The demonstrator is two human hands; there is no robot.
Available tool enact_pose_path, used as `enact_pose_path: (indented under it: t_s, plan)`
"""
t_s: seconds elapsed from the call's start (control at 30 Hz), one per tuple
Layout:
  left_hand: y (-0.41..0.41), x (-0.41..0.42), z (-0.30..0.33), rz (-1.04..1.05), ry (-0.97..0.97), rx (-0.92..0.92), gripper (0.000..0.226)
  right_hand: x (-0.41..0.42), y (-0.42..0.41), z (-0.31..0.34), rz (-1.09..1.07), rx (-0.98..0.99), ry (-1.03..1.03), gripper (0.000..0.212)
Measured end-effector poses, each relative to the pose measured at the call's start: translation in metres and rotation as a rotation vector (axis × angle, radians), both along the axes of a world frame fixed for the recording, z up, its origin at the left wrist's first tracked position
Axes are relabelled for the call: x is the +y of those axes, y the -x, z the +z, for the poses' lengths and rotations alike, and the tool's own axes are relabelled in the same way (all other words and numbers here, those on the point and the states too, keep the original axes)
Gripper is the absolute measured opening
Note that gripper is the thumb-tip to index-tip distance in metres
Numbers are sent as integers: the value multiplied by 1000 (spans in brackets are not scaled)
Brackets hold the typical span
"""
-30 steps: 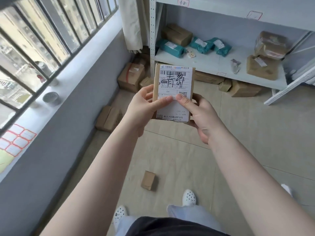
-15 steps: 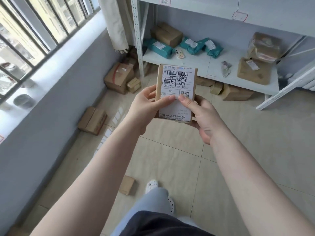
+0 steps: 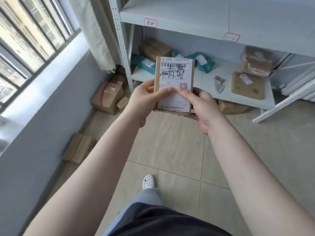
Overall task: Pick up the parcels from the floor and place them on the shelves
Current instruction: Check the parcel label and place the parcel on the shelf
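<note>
A small brown cardboard parcel (image 3: 174, 72) with a white shipping label and black handwriting is held upright in front of me. My left hand (image 3: 146, 99) grips its left edge, thumb on the label. My right hand (image 3: 199, 106) grips its lower right side, thumb on the label too. Behind it stands a grey metal shelf unit; its lower shelf (image 3: 238, 92) carries teal bags (image 3: 202, 63), a brown box (image 3: 156, 49) and flat brown packets (image 3: 247, 86). Cardboard parcels lie on the floor: one by the wall (image 3: 79, 148) and a taped one (image 3: 107, 97) near the shelf post.
A grey wall with a barred window (image 3: 30, 41) runs along the left, with a curtain (image 3: 95, 36) beside the shelf post (image 3: 121, 46). Another box (image 3: 231, 107) lies under the lower shelf. A white slanted frame (image 3: 283, 103) leans at right. My shoe (image 3: 148, 181) steps on the tiled floor.
I have walked closer to the shelves, which now fill more of the view. The small parcel on the floor near my feet has dropped out of sight. Both hands keep holding the labelled parcel.
</note>
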State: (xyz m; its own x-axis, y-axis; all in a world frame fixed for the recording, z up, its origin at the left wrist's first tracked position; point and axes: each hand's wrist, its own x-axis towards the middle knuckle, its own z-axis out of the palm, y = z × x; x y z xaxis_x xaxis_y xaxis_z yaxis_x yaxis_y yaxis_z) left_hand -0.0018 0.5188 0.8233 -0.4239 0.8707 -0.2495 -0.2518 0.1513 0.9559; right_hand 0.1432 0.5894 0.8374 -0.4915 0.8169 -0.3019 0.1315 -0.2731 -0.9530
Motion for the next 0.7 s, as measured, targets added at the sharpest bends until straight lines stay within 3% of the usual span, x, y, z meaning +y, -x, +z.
enact_pose_path:
  t_s: [0.5, 0.7]
  plan:
    - [130, 199, 16, -27, -24, 28, 36, 200, 130, 8, -28, 56, -57, 38]
    - [176, 288, 21, 6, -38, 31, 49, 292, 177, 16, 13, 53, -66, 32]
